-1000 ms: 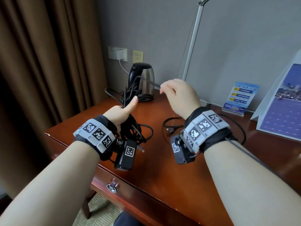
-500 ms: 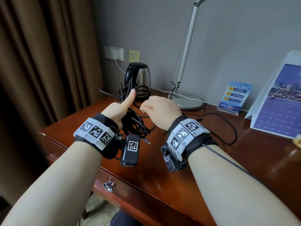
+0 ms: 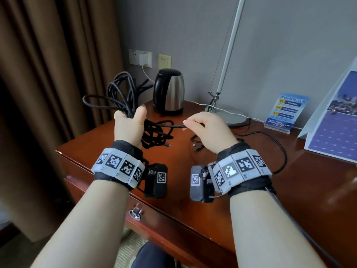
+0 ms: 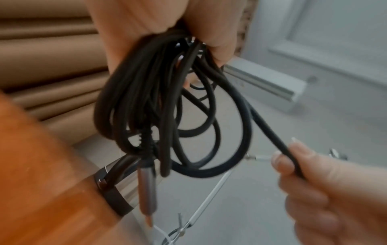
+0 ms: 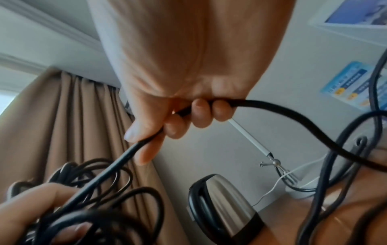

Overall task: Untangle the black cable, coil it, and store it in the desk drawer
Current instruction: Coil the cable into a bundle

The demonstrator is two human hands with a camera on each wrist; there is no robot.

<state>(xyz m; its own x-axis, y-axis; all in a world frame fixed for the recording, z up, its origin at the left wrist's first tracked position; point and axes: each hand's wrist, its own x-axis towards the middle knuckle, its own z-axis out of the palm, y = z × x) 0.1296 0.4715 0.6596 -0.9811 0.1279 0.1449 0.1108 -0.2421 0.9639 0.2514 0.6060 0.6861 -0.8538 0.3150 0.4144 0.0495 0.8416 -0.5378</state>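
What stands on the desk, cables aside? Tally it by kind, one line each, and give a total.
Silver and black steel electric kettle: 1
White metal desk lamp: 1
Printed stand-up cards: 2, a small blue leaflet card and a large purple calendar card
Total: 4, all on the brown wooden desk

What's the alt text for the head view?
Left hand grips a bundle of black cable loops above a wooden desk, while the right hand pinches a strand leading from it. A kettle stands behind; the drawer is closed.
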